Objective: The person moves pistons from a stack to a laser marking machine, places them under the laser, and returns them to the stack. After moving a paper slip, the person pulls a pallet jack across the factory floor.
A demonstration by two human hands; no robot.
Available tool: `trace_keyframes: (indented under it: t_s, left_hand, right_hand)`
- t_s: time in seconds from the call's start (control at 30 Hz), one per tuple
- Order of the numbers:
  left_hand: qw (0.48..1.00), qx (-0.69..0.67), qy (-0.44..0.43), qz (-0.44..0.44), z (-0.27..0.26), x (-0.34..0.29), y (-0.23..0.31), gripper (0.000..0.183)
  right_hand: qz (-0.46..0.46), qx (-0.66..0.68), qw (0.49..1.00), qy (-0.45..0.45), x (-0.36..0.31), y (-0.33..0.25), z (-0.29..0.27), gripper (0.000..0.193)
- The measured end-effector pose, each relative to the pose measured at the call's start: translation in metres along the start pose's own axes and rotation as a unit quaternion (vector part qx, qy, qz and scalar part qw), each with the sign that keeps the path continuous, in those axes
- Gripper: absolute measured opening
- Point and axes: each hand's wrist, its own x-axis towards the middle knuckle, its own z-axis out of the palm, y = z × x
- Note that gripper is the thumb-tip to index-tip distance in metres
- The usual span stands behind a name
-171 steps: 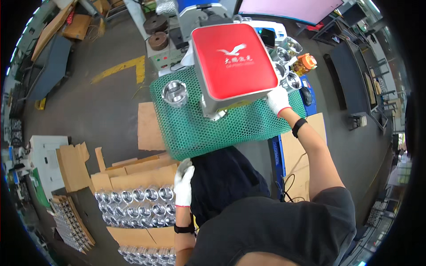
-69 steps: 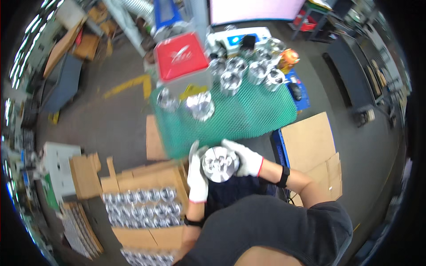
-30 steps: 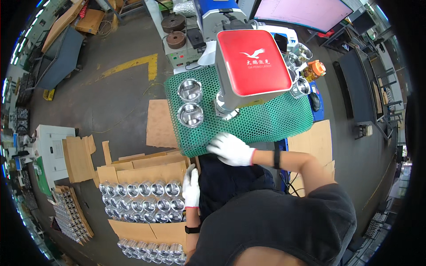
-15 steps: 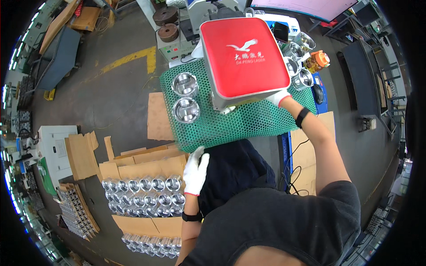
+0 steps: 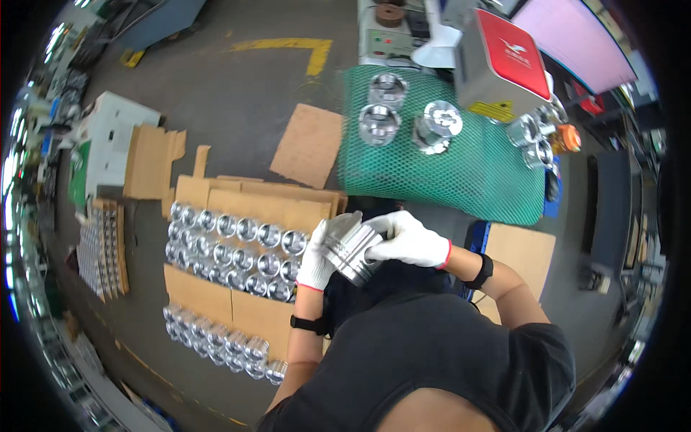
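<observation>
A shiny metal piston (image 5: 351, 253) is held tilted over my lap, between both white-gloved hands. My left hand (image 5: 315, 261) closes around its left side. From the right, my right hand (image 5: 414, 241) grips it with bent fingers. Ahead, on the green mesh mat (image 5: 461, 173), another piston (image 5: 440, 124) stands upright on a small metal base, beside the red-topped machine head (image 5: 511, 54). Left of it on the mat are two more pistons, one nearer (image 5: 379, 126) and one farther (image 5: 389, 89).
Several pistons (image 5: 538, 153) and an orange-capped bottle (image 5: 567, 138) crowd the mat's right end, near a monitor (image 5: 576, 43). At my left, rows of pistons (image 5: 247, 229) stand on cardboard sheets (image 5: 273, 205). A flat cardboard piece (image 5: 308, 146) lies left of the mat.
The view has swung left. My right hand has come back from beneath the machine head to my lap. My left hand, free before, now grips a piston together with the right.
</observation>
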Motion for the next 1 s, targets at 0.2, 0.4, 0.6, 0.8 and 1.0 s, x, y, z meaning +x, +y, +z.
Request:
trace_keyframes:
  t_s: [0.2, 0.4, 0.6, 0.8, 1.0]
  left_hand:
    - [0.973, -0.068, -0.052, 0.216, 0.021, -0.030, 0.017, 0.051]
    - [0.919, 0.299, 0.064, 0.249, 0.111, -0.021, 0.032, 0.034]
    - [0.352, 0.838, -0.252, 0.333, 0.165, 0.072, -0.038, 0.043]
    - [0.458, 0.797, -0.081, 0.385, 0.204, 0.206, -0.044, 0.049]
    - [0.732, 0.652, -0.056, 0.189, 0.154, 0.303, -0.039, 0.020]
  right_hand:
    - [-0.026, -0.127, 0.991, -0.034, 0.029, -0.032, -0.011, 0.040]
    - [0.067, 0.111, 0.983, -0.132, -0.008, -0.040, -0.076, 0.071]
    - [0.153, 0.501, 0.805, 0.279, -0.050, 0.058, -0.129, 0.055]
    - [0.131, 0.477, 0.744, 0.450, -0.128, 0.077, -0.177, 0.043]
    - [0.101, 0.376, 0.813, 0.433, -0.128, 0.067, -0.216, 0.038]
